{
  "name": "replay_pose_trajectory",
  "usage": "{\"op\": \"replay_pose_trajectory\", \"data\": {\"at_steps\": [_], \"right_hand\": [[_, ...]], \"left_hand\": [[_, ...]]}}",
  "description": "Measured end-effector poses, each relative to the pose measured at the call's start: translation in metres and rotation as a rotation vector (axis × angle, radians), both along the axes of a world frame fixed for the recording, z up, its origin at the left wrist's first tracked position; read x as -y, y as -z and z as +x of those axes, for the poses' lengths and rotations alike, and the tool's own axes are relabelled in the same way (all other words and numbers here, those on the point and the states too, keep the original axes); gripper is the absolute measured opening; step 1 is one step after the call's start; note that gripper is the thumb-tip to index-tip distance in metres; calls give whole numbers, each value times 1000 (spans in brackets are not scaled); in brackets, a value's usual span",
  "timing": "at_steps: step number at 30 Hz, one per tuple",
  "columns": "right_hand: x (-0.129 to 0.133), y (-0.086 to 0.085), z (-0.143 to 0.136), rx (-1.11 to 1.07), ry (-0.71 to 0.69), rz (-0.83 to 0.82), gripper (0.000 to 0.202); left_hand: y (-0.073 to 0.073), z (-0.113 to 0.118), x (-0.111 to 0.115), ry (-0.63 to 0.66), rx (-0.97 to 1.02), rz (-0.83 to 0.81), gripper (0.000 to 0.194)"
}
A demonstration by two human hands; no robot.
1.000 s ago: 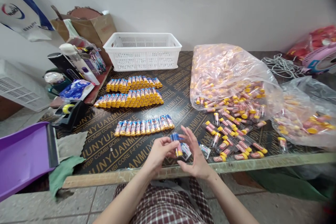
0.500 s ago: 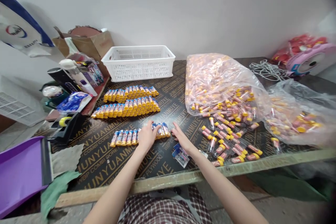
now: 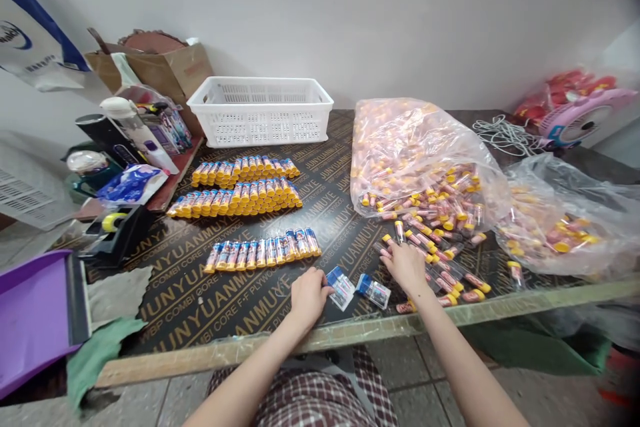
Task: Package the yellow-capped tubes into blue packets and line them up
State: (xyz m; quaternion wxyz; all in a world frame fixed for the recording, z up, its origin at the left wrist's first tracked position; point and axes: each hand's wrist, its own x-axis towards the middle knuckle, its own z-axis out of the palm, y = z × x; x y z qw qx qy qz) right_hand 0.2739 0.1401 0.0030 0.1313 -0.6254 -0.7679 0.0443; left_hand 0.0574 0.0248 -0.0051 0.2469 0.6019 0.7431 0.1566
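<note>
My left hand (image 3: pixel 310 295) is closed near the table's front, thumb and fingertips pinching the left edge of a clear-and-blue printed label (image 3: pixel 341 288). A second small stack of labels (image 3: pixel 374 291) lies just right of it. My right hand (image 3: pixel 406 270) reaches into loose clear tubes (image 3: pixel 453 283) with yellow caps and pinkish contents. Its fingers are curled onto a tube (image 3: pixel 386 253), mostly hidden by the hand. Left of centre lies a row of blue-labelled tubes (image 3: pixel 263 252), side by side, yellow ends toward me. Neither hand touches that row.
Stacked rows of blue-labelled tubes (image 3: pixel 240 197) lie behind, before a white plastic basket (image 3: pixel 265 127). A large clear bag (image 3: pixel 400 147) spills tubes; another bag (image 3: pixel 565 227) lies right. A tape dispenser (image 3: pixel 117 233), bottles (image 3: pixel 133 127) and purple dustpan (image 3: pixel 37 320) are left.
My left hand has left the row of blue-labelled tubes and come down right to the labels. My right hand has moved right onto the loose tubes. The labels now lie in two separate groups.
</note>
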Motion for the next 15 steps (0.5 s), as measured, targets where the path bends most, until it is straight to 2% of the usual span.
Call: {"op": "replay_pose_trajectory", "data": {"at_steps": [5,9,15], "right_hand": [[7,0,4,-86,-45,32,14],[17,-6,-3,-269,-115,8,21],[44,-17,-21,-550,-184,-14,30]], "left_hand": [[1,-8,1,-42,41,32,10],[3,-15,1,-102,18,76,14],[4,-18,0,-103,-10,35,13]]}}
